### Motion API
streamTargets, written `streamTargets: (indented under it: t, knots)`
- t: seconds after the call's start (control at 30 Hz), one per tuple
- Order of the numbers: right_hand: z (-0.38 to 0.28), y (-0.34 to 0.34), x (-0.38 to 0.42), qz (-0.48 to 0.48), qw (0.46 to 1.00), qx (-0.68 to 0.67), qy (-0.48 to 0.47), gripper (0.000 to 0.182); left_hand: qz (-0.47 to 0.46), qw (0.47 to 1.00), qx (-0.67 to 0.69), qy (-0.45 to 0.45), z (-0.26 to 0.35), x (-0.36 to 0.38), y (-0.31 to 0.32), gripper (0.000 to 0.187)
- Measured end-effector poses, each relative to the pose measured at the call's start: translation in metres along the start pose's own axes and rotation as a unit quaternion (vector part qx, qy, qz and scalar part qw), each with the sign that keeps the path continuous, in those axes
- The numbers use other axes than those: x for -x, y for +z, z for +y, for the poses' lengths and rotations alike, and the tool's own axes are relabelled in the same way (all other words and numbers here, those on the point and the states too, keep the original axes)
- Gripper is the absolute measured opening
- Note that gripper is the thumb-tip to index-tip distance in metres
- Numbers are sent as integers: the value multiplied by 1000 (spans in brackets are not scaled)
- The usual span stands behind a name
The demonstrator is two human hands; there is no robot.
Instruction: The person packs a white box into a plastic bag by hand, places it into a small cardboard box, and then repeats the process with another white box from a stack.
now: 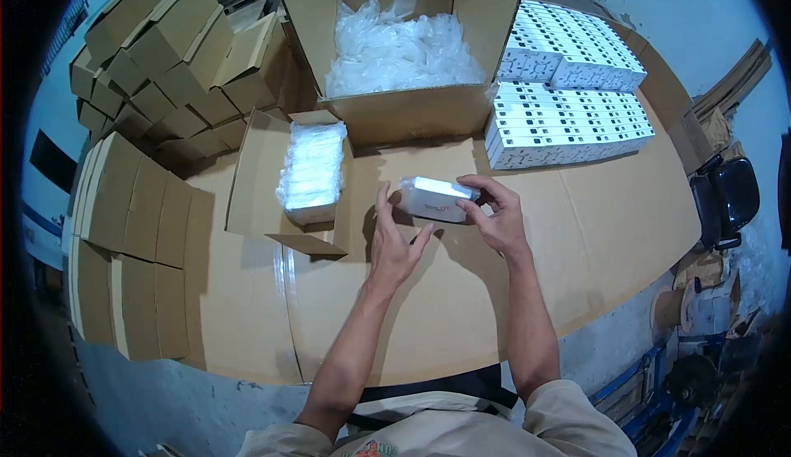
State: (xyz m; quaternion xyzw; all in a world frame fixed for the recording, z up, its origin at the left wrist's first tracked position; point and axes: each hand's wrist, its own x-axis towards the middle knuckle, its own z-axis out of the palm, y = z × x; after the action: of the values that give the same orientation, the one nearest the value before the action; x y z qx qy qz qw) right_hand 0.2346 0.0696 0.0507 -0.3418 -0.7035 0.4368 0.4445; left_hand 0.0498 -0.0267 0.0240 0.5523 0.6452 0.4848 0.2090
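A small white box [435, 201] with printing on its front is held above the cardboard-covered table. Fingers and thumb of my right hand [501, 216] pinch its right end, where a dark patch shows. Clear plastic film appears around the box's left end. My left hand [390, 243] is at that end, thumb and fingers spread apart, fingertips right beside the film. Just left of my hands, an open brown carton [254, 181] holds a row of plastic-wrapped white boxes [313, 164].
A large open carton [404, 117] full of clear plastic bags [404, 49] stands at the back. White boxes [568, 127] are stacked at the back right. Brown cartons [177, 53] pile up at the back left, with more cartons [136, 210] along the left edge. A black chair [729, 201] stands beyond the right edge.
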Motion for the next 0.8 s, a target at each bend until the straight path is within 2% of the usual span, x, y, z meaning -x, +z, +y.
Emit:
streamTargets:
  t: [0.17,0.27,0.33,0.53,0.67,0.8]
  knots:
    - [1,4,2,31,997,-71,10,35,-8,995,-99,26,-2,25,-8,99]
    - [1,10,2,31,993,-117,14,37,-11,988,-151,17,8,49,-21,93]
    - [0,19,1,31,986,-161,24,37,-64,975,-209,29,14,65,-31,87]
    - [-25,75,-16,1,966,-254,-49,34,-160,941,-298,11,29,104,-53,76]
    - [-47,110,-29,-55,959,-270,-66,31,-187,930,-317,-14,34,119,-61,75]
    - [-54,123,-37,-104,972,-192,-87,29,-182,928,-325,-15,38,121,-65,73]
